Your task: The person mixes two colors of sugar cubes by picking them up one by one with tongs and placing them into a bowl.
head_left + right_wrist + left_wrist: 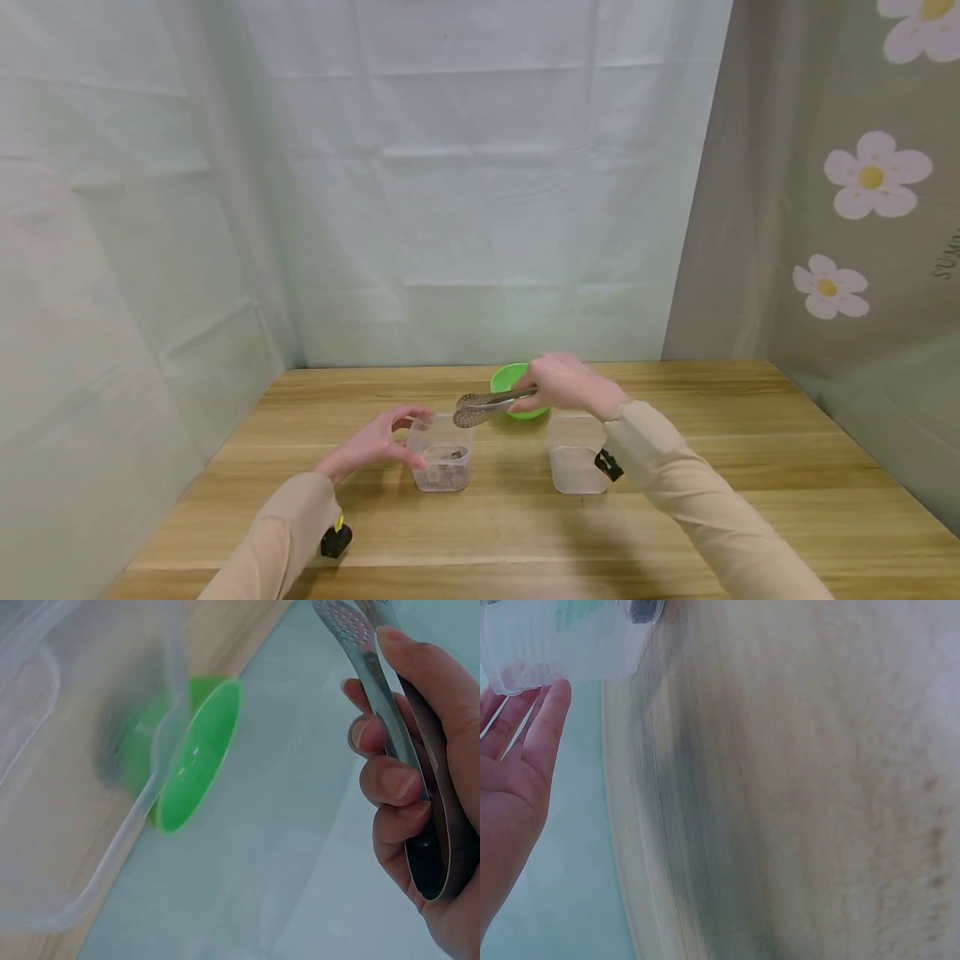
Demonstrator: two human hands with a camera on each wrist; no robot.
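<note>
Gripping tongs [491, 402] in right hand [566, 385], with fingers curled round one arm and thumb pressed along the other, per right wrist view. Holding them nearly level in the air above counter [517, 533], with perforated heads slightly parted and pointing left, near the right rim of left tub [466, 440]. Can't tell from head view whether over that rim or just beside it. Holding left tub with left hand [378, 437], with thumb on the near side and fingers round the back of its left side. In left wrist view, touching the tub wall with extended fingers. Seeing left tub upright on counter, in clear plastic, with greyish pieces [446, 477] lying on the bottom and a few darker ones among them; too blurred to identify. Also seeing right tub [573, 479] to the right, clear plastic too, upright on counter, well apart from left tub and partly hidden by right forearm gear. Behind and between the tubs, seeing green bowl [507, 377], partly covered by right hand in head view; seen partly through clear plastic in right wrist view. Wearing beige sleeves [296, 500] on both arms, with black wrist units [335, 542] strapped on. At the back, seeing pale curtain [465, 183]; at right, grey-green cloth [750, 208] printed with white flowers [877, 177], yellow in the middle.
</note>
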